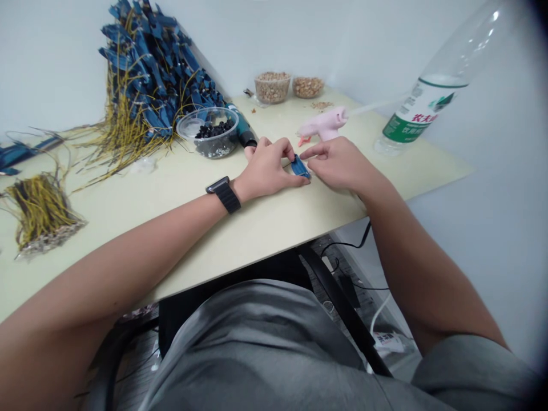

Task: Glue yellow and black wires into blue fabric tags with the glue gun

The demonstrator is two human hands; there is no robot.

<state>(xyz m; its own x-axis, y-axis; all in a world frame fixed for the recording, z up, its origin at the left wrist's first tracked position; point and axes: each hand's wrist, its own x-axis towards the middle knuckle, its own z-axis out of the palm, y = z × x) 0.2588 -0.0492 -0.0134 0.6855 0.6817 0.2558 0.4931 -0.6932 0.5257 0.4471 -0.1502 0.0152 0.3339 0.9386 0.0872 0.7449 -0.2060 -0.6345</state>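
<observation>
Between my hands, on the tabletop, lies a small blue flat piece (300, 166) with shiny edges. My left hand (269, 165), with a dark watch on the wrist, pinches it from the left, index finger at its upper edge and thumb at its lower edge. My right hand (336, 162) is at its right side, index finger stretched toward the top corner and the other fingers curled; its fingertips appear to touch the piece. Just behind the right hand stands a pink glue gun (323, 123) with an orange trigger. The underside of the blue piece is hidden.
A tall heap of blue pieces with yellow-black wires (149, 74) stands back left. Near it are a tub of black parts (214, 134) and a green-black tool (244, 128). A wire bundle (43, 211), two tubs of tan bits (273, 87) and a water bottle (411, 117) surround the table (257, 228).
</observation>
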